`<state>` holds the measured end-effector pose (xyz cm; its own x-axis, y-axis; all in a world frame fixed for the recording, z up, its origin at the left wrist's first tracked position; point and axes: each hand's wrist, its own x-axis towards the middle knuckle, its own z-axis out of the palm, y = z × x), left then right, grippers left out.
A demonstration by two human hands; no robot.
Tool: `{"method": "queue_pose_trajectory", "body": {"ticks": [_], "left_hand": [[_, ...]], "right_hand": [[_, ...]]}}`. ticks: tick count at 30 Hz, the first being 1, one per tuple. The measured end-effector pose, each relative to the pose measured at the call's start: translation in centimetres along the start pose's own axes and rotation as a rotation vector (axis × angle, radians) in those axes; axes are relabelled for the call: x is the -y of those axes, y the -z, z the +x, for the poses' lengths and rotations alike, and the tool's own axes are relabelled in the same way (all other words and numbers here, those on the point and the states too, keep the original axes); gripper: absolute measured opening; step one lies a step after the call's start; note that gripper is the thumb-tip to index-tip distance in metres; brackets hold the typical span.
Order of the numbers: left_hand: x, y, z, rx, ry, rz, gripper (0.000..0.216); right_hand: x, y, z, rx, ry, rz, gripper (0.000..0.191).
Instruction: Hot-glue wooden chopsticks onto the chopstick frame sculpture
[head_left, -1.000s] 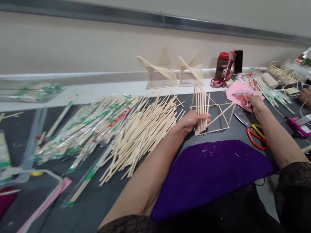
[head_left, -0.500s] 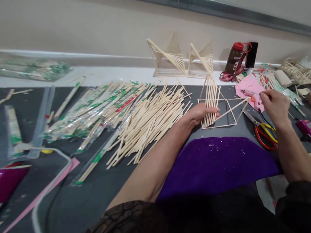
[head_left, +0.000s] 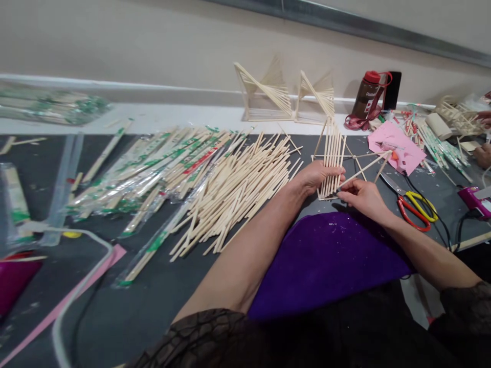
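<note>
My left hand is closed around the row of slanted sticks on a wooden stick frame, thumb lying across them. The frame stands on the grey tabletop, its thin sticks joined at the corners. At its lower right side, my right hand has thumb and fingers pinched together by the bottom of the slanted row; what is between them is hidden. Left of the frame lies a big loose pile of chopsticks. Two similar stick frames, a larger one and another, stand against the wall.
Wrapped chopsticks cover the table's left. On the right lie a pink sheet, pliers with red and yellow handles and a magenta device. A red-capped bottle stands behind. Another person's hand shows at the right edge.
My right hand has come left and down from beside the pink sheet to the bottom of the stick frame. My left hand keeps its hold.
</note>
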<state>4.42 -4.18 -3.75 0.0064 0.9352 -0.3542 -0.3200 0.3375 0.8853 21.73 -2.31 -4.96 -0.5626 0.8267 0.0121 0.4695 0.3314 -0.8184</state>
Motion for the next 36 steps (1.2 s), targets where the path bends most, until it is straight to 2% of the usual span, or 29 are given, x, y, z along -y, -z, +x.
{"method": "queue_pose_trajectory", "body": {"ticks": [4,10,16,29,36], "left_hand": [[0.0,0.0,0.0,0.008,-0.012,-0.015,0.012],[0.3,0.2,0.6,0.000,-0.027,-0.007,0.011],[0.6,0.6,0.8,0.055,-0.087,0.036,0.013],[0.6,0.7,0.9,0.051,-0.047,-0.041,0.010],[0.6,0.6,0.7,0.034,-0.037,-0.048,0.009]], "right_hand": [[-0.1,-1.0,0.1,-0.026,-0.008,-0.015,0.031],[0.2,-1.0,0.2,-0.053,-0.043,0.015,0.030],[0.1,-1.3,0.4,-0.061,0.000,0.000,0.032],[-0.1,-1.6,0.0,-0.115,0.092,-0.007,0.029],[0.1,-1.4,-0.1,-0.082,0.082,0.017,0.026]]}}
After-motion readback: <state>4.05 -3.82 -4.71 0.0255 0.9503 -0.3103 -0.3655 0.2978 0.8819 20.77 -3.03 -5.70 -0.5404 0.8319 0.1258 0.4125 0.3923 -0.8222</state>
